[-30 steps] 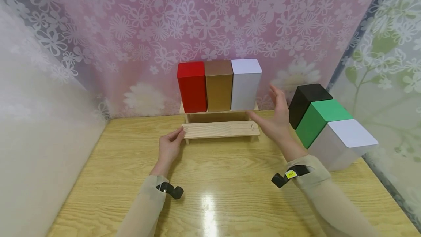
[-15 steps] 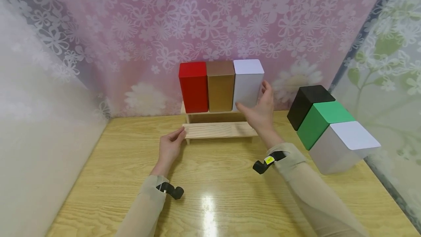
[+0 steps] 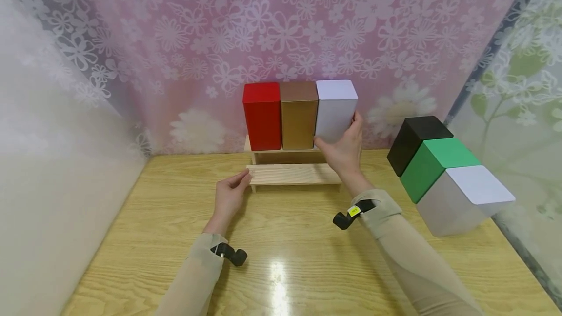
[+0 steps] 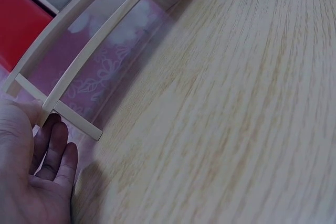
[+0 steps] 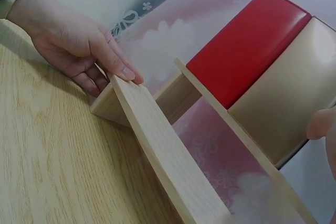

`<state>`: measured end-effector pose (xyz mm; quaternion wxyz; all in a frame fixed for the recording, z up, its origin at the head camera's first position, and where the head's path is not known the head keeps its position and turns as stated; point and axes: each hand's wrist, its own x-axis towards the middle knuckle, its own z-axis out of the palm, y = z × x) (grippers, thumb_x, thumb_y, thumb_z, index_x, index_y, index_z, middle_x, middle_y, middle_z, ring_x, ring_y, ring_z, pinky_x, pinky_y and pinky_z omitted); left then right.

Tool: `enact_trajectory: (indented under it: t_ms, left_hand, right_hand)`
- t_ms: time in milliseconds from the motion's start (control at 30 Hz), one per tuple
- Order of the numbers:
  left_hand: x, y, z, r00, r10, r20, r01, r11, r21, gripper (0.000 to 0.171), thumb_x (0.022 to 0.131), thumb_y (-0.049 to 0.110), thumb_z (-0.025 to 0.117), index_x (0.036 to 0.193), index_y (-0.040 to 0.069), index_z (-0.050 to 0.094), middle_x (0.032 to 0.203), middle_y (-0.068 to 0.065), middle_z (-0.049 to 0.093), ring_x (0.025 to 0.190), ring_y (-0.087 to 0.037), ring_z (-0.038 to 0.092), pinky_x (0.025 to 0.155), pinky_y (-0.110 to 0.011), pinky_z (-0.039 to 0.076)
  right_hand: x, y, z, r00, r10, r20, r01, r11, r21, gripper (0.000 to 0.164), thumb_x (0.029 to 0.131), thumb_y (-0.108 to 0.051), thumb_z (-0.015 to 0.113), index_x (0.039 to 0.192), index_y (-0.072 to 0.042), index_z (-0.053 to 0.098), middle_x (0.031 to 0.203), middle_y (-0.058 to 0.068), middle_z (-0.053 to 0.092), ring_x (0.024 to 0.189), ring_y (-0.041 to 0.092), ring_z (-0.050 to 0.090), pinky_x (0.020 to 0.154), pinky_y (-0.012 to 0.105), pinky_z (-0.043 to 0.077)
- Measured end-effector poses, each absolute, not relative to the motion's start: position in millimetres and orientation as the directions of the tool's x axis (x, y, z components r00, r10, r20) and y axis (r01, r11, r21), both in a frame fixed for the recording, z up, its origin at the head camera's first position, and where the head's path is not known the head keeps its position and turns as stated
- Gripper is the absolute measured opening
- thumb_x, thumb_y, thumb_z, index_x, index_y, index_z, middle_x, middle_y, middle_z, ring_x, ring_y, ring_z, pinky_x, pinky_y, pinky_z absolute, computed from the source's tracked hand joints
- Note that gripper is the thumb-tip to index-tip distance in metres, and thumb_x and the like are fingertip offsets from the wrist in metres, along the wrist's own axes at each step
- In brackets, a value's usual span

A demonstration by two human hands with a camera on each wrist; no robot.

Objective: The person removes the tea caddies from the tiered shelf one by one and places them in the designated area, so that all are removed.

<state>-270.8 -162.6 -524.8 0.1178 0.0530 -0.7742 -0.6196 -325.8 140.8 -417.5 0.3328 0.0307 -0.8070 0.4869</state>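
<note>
A two-step wooden stand [image 3: 291, 174] is on the table against the curtain. A red box [image 3: 262, 118], a gold box [image 3: 299, 123] and a white box [image 3: 335, 116] stand upright side by side on its upper step. My left hand [image 3: 230, 196] pinches the left end of the lower step; the left wrist view has its fingers [image 4: 55, 150] curled under the board. My right hand [image 3: 346, 155] grips the lower part of the white box, thumb at its front left edge and fingers around its right side. The right wrist view catches only that thumb [image 5: 318, 125].
Toward the right edge of the wooden table [image 3: 246, 277], a black box [image 3: 412, 145], a green box [image 3: 434, 165] and another white box [image 3: 461, 199] stand in a slanting row. A pink flowered curtain [image 3: 281, 23] hangs right behind the stand.
My right hand has moved left from beside the white box on the stand to a grip around it. The left hand stays at the stand's left end. The head view has shifted slightly.
</note>
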Motion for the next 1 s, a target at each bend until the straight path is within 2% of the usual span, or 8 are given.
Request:
enact_trajectory:
  t_ms: [200,567,833,1000]
  left_hand:
    - [-270.8,-160.6,-525.2,-0.966,-0.233,0.113,0.059,0.227,0.972,0.028,0.101,0.026,0.077,0.124,0.011,0.08,0.126,-0.007,0.075,0.125,-0.021,0.065,0.102,-0.038,0.053]
    - [-271.7,-158.6,-527.8,-0.965,-0.237,0.109,0.055,0.222,0.973,0.027,0.101,0.025,0.077,0.124,0.011,0.08,0.126,-0.006,0.075,0.123,-0.02,0.066,0.096,-0.029,0.055]
    - [-272.5,-160.0,-527.9,-0.968,-0.228,0.102,0.05,0.223,0.974,0.029,0.101,0.028,0.077,0.126,0.012,0.08,0.128,-0.005,0.074,0.125,-0.019,0.065,0.099,-0.033,0.055]
    - [-272.8,-162.9,-527.5,-0.967,-0.232,0.103,0.049,0.228,0.972,0.03,0.101,0.029,0.077,0.126,0.013,0.08,0.127,-0.004,0.075,0.125,-0.017,0.064,0.102,-0.036,0.053]
  right_hand:
    - [-326.4,141.6,-421.2,-0.767,0.298,0.568,-0.368,0.52,-0.771,0.11,0.071,-0.019,0.095,0.158,-0.01,0.027,0.153,0.018,0.046,0.137,0.034,0.049,0.113,0.051,0.041]
    - [-328.8,138.5,-423.2,-0.754,0.324,0.571,-0.374,0.503,-0.779,0.114,0.069,-0.018,0.093,0.158,-0.011,0.023,0.152,0.018,0.043,0.134,0.032,0.048,0.11,0.05,0.042]
    - [-327.5,143.2,-420.9,-0.753,0.323,0.573,-0.375,0.505,-0.778,0.116,0.067,-0.015,0.092,0.158,-0.007,0.021,0.149,0.022,0.046,0.131,0.034,0.05,0.11,0.048,0.042]
    - [-324.2,144.7,-417.7,-0.752,0.328,0.571,-0.368,0.511,-0.777,0.115,0.068,-0.019,0.094,0.158,-0.006,0.024,0.149,0.02,0.047,0.132,0.033,0.05,0.112,0.046,0.04]
